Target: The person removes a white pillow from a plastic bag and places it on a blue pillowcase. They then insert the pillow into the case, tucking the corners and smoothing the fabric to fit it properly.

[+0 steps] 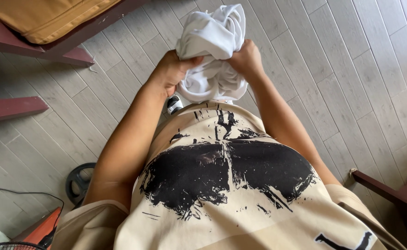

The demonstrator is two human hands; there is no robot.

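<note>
Between my two hands, held out in front of my chest and well above the floor (pixel 361 83), is a bunched white cloth (pixel 212 51). It sits squarely on my midline, so neither hand is nearer: my left hand (pixel 173 69) grips it from the left side and my right hand (pixel 246 59) from the right, both about level with each other. Both hands are closed into fists, fingers curled tight into the fabric, with folds of it pinched inside each fist.

Most of the cloth is gathered in a crumpled mass that rises above my knuckles and away from me, while a smaller bulge hangs below my fists toward my belly. So its long axis runs roughly straight away from my body, crossing the line between my fists at a right angle. Nothing of it touches the floor or any furniture.

Beneath the cloth I can just see the toe of one shoe (pixel 175 104) on the grey floorboards. A dark red wooden bench with a mustard cushion (pixel 46 18) stands well off to my left, apart from the cloth.
</note>
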